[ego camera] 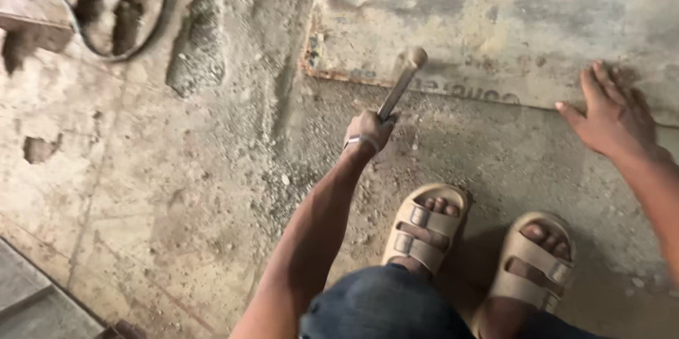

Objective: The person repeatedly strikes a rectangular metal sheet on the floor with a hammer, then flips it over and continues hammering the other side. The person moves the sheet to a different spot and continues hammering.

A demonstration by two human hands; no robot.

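The left hand (368, 130) is clenched around the handle of a hammer (400, 81), whose head points up and far, over the near edge of a worn, stained board (495, 20) lying flat on the dusty concrete floor (177, 190). The right hand (612, 116) lies open, holding nothing — palm down, fingers spread on the board's near edge at the right. Near the viewer, two feet in beige strapped sandals (424, 229) stand on the floor — between the two arms.

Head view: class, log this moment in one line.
left hand: grips hammer | right hand: flat on board | sandals on floor
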